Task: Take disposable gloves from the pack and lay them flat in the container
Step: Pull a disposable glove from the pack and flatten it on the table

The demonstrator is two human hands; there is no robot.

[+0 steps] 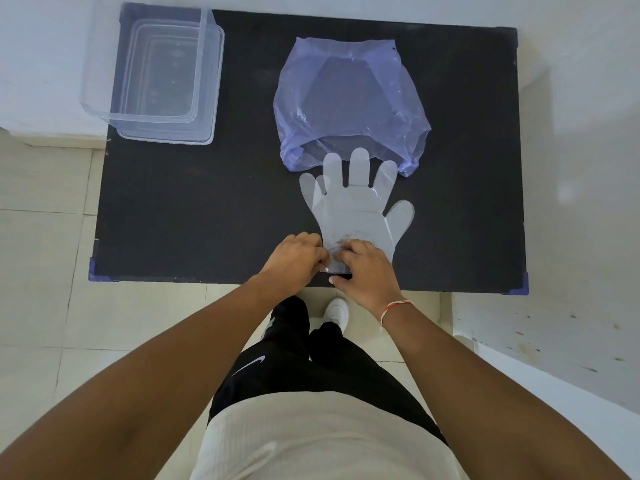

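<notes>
A clear disposable glove stack [356, 209] lies flat on the black table [194, 209], fingers pointing away from me, fingertips touching the mouth of the purple plastic pack [349, 98]. My left hand [294, 258] and my right hand [367, 268] both pinch the glove's cuff near the table's front edge, crumpling it. The clear plastic container [162, 74] stands at the table's far left corner, nothing visible inside it.
The table's front edge runs just under my hands, with purple tape on its corners [95, 271]. A white wall lies beyond the table and a tiled floor [41, 237] to the left. My legs and a white shoe [337, 311] are below the edge.
</notes>
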